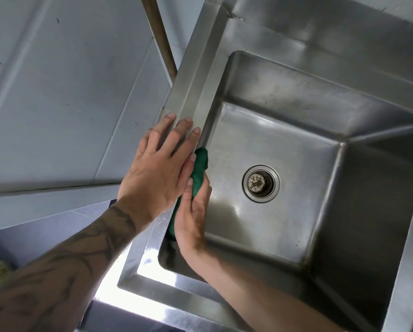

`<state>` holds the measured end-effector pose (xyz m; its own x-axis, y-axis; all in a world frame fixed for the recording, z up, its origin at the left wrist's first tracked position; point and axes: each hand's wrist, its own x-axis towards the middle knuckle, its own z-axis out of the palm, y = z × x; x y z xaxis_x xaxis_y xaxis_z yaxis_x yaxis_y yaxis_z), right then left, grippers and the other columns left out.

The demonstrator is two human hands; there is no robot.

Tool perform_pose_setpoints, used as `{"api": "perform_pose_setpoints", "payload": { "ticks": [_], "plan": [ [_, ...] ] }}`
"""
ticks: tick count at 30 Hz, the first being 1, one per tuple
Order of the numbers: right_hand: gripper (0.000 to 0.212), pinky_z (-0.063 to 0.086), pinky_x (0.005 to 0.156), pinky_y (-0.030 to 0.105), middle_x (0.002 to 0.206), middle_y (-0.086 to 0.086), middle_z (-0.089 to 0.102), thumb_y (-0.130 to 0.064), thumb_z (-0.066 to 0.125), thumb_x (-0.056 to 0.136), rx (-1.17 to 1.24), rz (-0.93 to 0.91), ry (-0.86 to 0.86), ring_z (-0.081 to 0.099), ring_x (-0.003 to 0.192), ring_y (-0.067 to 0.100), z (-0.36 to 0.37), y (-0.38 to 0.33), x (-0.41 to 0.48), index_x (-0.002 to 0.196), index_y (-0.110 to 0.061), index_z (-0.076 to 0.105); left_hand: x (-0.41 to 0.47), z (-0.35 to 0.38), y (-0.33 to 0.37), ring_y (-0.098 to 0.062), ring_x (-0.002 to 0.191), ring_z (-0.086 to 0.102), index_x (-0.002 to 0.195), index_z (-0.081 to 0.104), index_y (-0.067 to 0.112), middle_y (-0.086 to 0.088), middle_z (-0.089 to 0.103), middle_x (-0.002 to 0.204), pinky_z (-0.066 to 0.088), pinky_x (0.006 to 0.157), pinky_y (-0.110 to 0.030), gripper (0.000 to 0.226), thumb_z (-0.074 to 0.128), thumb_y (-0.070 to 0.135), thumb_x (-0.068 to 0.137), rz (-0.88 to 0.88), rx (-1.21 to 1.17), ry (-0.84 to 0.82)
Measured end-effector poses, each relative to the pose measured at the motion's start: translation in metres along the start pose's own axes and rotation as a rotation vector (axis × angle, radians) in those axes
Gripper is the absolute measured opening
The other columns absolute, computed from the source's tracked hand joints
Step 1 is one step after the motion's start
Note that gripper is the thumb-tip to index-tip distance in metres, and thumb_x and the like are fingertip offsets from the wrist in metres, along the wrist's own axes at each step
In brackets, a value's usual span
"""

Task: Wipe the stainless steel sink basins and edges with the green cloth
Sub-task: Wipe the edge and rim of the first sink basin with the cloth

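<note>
A stainless steel sink basin (284,130) fills the right of the view, with a round drain (261,183) in its floor. Inside the basin, my right hand (193,219) presses a bunched green cloth (199,167) against the left inner wall, just under the rim. My left hand (161,164) lies flat, fingers spread, on the sink's left edge (196,75), right next to the cloth. Most of the cloth is hidden between the two hands.
A grey tiled wall (69,92) runs along the left of the sink. A brown pipe (161,34) stands behind the sink's left edge. The front rim (167,293) shines with glare. A second steel surface (411,259) borders the basin on the right.
</note>
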<state>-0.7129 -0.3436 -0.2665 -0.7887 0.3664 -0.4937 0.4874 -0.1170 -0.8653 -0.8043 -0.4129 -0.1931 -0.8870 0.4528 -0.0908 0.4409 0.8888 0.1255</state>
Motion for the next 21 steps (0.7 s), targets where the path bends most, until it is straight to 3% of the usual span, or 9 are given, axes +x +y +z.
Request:
{"api": "perform_pose_setpoints", "payload": {
  "ticks": [3,6,8,11,13,15,18,21],
  "plan": [
    [0.045,0.042,0.115,0.043,0.130,-0.005,0.047,-0.055,0.037,0.105,-0.113,0.124,0.048,0.053,0.126,0.017,0.006,0.024,0.034,0.150,-0.050,0.037,0.000,0.001,0.001,-0.033,0.159,0.020,0.162,0.034,0.018,-0.006,0.033,0.168,0.037,0.120,-0.055,0.055,0.033,0.037,0.111,-0.015,0.012,0.034],
    [0.052,0.042,0.113,0.050,0.133,0.012,0.047,-0.046,0.037,0.107,-0.180,0.239,0.016,0.054,0.123,0.030,0.005,0.045,0.053,0.157,-0.032,0.037,0.000,0.003,0.001,-0.034,0.158,0.022,0.162,0.036,0.017,-0.007,0.035,0.168,0.038,0.119,-0.056,0.053,0.036,0.034,0.112,-0.003,0.015,0.035],
    [0.048,0.042,0.115,0.042,0.139,0.009,0.047,-0.038,0.039,0.111,-0.164,0.227,-0.064,0.053,0.126,0.022,-0.002,0.041,0.045,0.159,-0.033,0.034,0.000,0.003,0.001,-0.035,0.158,0.022,0.162,0.037,0.017,-0.008,0.036,0.168,0.038,0.119,-0.056,0.051,0.038,0.032,0.113,-0.006,0.006,0.036],
    [0.050,0.036,0.104,0.007,0.143,-0.006,0.048,-0.034,0.041,0.112,-0.220,0.180,-0.254,0.049,0.122,-0.010,-0.029,0.030,0.014,0.161,-0.030,0.031,0.000,0.002,0.001,-0.034,0.159,0.021,0.162,0.037,0.017,-0.007,0.035,0.168,0.035,0.121,-0.055,0.053,0.041,0.034,0.112,-0.010,-0.033,0.034],
    [0.047,0.033,0.097,-0.001,0.140,-0.010,0.052,-0.029,0.043,0.112,-0.284,0.197,-0.393,0.048,0.119,-0.014,-0.050,0.025,-0.004,0.158,-0.022,0.034,0.000,0.002,0.001,-0.033,0.159,0.020,0.162,0.037,0.018,-0.006,0.035,0.168,0.034,0.122,-0.055,0.052,0.040,0.034,0.112,-0.016,-0.069,0.034],
    [0.044,0.038,0.103,0.009,0.137,-0.005,0.054,-0.025,0.045,0.112,-0.412,0.163,-0.513,0.054,0.122,0.004,-0.061,0.032,-0.004,0.154,-0.015,0.036,0.000,0.002,0.000,-0.034,0.158,0.022,0.160,0.040,0.018,-0.007,0.037,0.166,0.035,0.122,-0.056,0.050,0.038,0.035,0.113,-0.018,-0.114,0.041],
    [0.047,0.048,0.106,0.049,0.131,0.014,0.057,-0.030,0.050,0.104,-0.621,0.155,-0.642,0.058,0.117,0.032,-0.065,0.052,0.020,0.145,-0.010,0.040,-0.001,0.001,0.001,-0.036,0.156,0.027,0.157,0.046,0.016,-0.009,0.042,0.164,0.036,0.121,-0.057,0.050,0.037,0.035,0.112,-0.010,-0.146,0.058],
    [0.051,0.048,0.105,0.054,0.129,0.014,0.054,-0.046,0.045,0.095,-0.729,0.153,-0.692,0.057,0.115,0.032,-0.073,0.092,0.039,0.135,-0.015,0.048,-0.006,-0.001,0.005,-0.034,0.158,0.026,0.159,0.044,0.017,-0.008,0.040,0.167,0.025,0.126,-0.056,0.052,0.034,0.037,0.113,-0.023,-0.126,0.055]
  ]
}}
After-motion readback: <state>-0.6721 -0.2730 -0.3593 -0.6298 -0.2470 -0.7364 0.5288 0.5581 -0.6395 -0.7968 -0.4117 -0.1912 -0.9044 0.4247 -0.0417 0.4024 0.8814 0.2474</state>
